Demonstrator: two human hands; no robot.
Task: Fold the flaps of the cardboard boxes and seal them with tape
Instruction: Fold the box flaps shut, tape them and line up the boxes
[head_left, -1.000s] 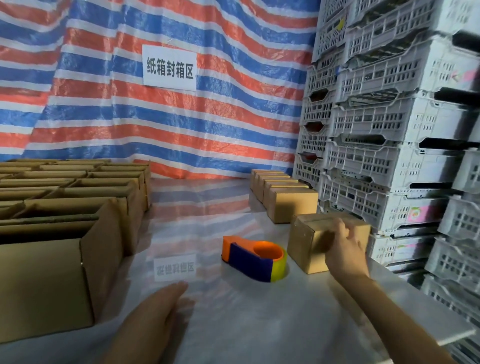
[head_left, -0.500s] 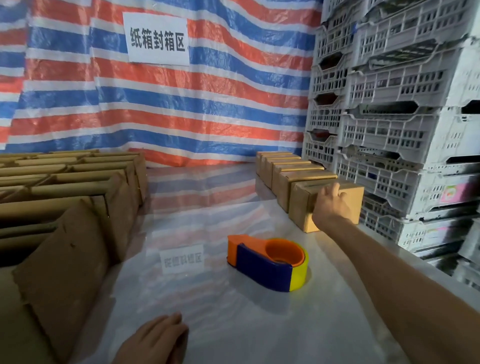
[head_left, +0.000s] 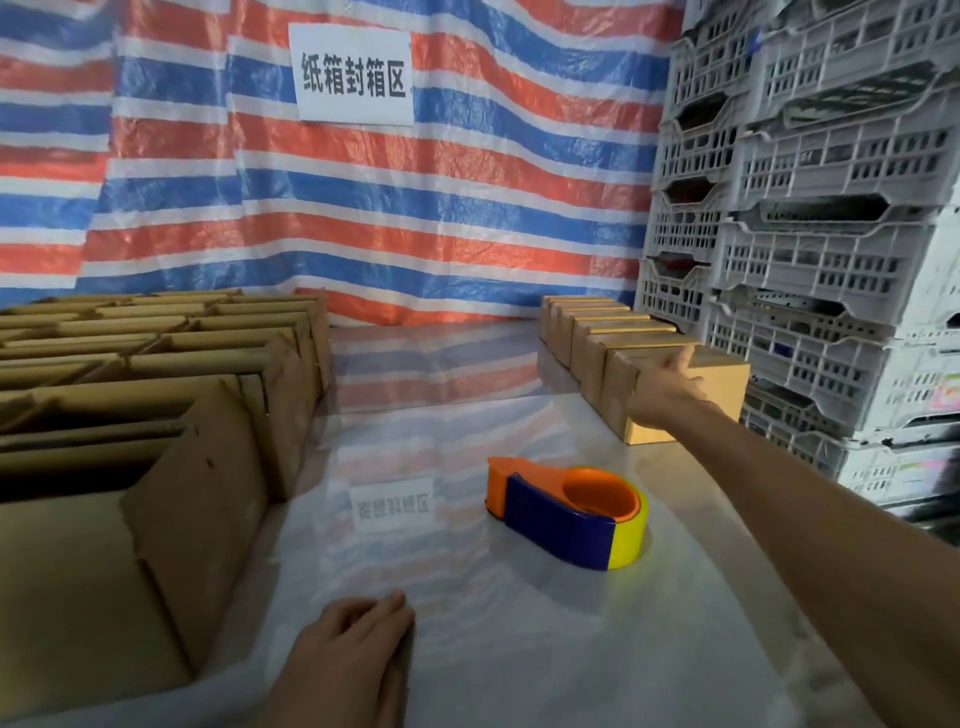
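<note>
A small sealed cardboard box (head_left: 722, 387) stands at the near end of a row of sealed boxes (head_left: 597, 322) along the right of the white table (head_left: 467, 623). My right hand (head_left: 667, 392) reaches out to it, thumb up, fingers against its near side. A tape dispenser (head_left: 569, 512), orange, blue and yellow, lies on the table in the middle. My left hand (head_left: 348, 654) rests flat on the table near the front. Rows of open boxes (head_left: 156, 364) with raised flaps fill the left side.
Stacked white plastic crates (head_left: 831, 234) rise right behind the sealed boxes. A striped red, white and blue tarp (head_left: 415, 208) with a paper sign (head_left: 353, 75) hangs at the back. The nearest open box (head_left: 192, 499) has a flap sticking up at the left.
My right hand pushed the small box away along the table until it joined the row by the crates. My left hand settled flat on the table. The view shifted forward.
</note>
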